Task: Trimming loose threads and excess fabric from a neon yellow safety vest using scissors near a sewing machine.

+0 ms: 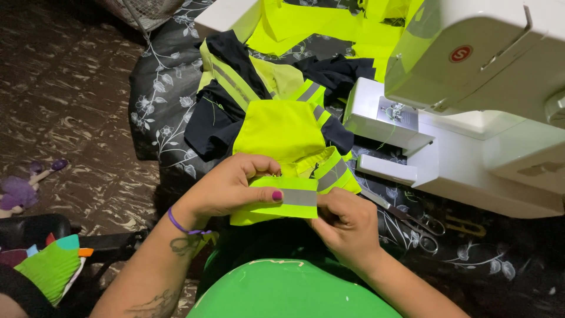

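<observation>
My left hand (235,187) and my right hand (347,224) both pinch a small neon-yellow fabric piece with a grey reflective strip (297,197), held flat just above my lap. The left thumb presses on the strip's left end; the right fingers grip its right edge. Beyond it lies a pile of neon-yellow and black garment pieces with reflective bands (276,112). A white sewing machine (471,112) stands to the right, its needle plate (395,113) close to the pile.
The work lies on a dark floral cloth (162,88). Scissors (418,221) rest on it right of my hands, below the machine. More neon fabric (318,26) sits at the back. Patterned floor lies left, with a green-and-red cushion (53,265) and a purple toy (23,188).
</observation>
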